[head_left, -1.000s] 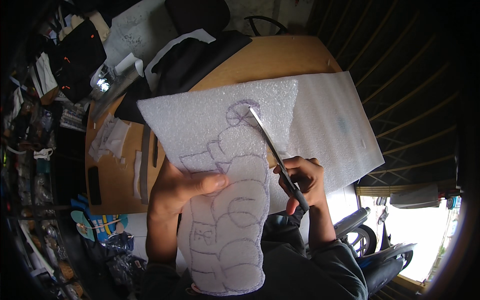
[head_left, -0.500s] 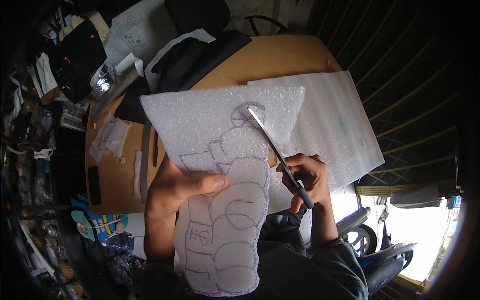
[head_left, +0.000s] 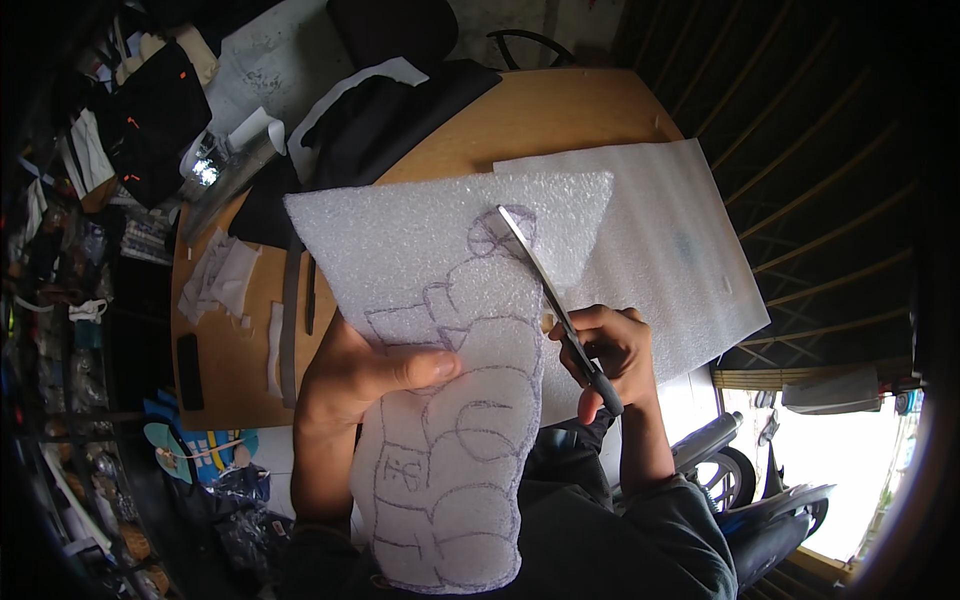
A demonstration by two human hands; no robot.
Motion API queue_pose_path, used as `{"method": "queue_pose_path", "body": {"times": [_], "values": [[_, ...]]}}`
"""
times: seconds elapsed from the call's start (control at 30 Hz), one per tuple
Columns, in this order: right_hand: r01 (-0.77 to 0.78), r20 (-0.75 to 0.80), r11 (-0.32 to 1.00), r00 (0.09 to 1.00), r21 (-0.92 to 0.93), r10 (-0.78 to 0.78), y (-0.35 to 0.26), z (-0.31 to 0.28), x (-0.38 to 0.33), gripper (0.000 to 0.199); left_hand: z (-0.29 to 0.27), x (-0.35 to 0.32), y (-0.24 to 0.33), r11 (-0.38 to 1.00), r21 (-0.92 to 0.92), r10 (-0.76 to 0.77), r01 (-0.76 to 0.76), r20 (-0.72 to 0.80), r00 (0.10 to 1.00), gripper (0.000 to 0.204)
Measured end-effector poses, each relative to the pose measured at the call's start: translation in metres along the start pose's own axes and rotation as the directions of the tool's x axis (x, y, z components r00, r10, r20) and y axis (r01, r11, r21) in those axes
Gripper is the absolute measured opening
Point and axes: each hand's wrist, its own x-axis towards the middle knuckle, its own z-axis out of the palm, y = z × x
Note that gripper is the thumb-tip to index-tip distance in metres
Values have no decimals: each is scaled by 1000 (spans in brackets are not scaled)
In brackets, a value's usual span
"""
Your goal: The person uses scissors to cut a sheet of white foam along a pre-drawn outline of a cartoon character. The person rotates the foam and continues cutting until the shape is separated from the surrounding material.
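Head view: the left hand (head_left: 365, 382) is gripping a white foam sheet marked with purple drawn outlines (head_left: 488, 345) at its left side, the thumb pressing flat on the upper face; the fingers beneath are hidden. The right hand (head_left: 614, 355) is curling closed around the black handles of a pair of scissors with a long steel blade (head_left: 547, 288). One blade is lying over the foam, its tip resting across a drawn circle with crossing lines (head_left: 484, 232); the other blade is not showing, so how far the scissors are opening cannot be told.

The marked sheet is being held up in front of the person, above the near edge of a light-brown wooden desk (head_left: 560, 110). Progress, as judged: the right side and the bottom are following the purple outline closely, so these appear cut. The lower left is showing a narrow margin outside the line. The upper part is carrying wide surplus on both sides and above the circle; that stretch appears uncut.

A larger plain white foam sheet (head_left: 660, 240) is lying on the desk's right side. Black fabric (head_left: 400, 125) is lying at the far left, and crumpled white scraps (head_left: 220, 280) are lying near a narrow grey strip (head_left: 291, 335).
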Motion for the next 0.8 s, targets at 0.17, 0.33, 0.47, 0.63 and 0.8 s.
{"method": "queue_pose_path", "body": {"times": [0.17, 0.33, 0.47, 0.63, 0.8], "values": [[-70, -2, 995, 998, 73, 70, 0, 4, -2, 82, 2, 1, -3, 999, -54, 2, -2, 13, 1000, 69], [51, -54, 994, 997, 99, -46, 11, 17, 0, 88, 9, 3, -25, 998, -38, 49, -49, -22, 999, 66], [31, -170, 982, 985, 189, 2, 15, 32, 2, 86, 13, 0, -41, 991, -88, 90, -101, -125, 988, 67], [-69, -88, 973, 992, 219, 90, 17, 30, -1, 84, -16, 7, -12, 861, 21, 495, -509, -268, 827, 70], [-83, -29, 980, 996, 183, 90, 20, 29, -2, 83, -21, 7, 63, 228, 732, 775, -642, 263, 575, 38]]}}
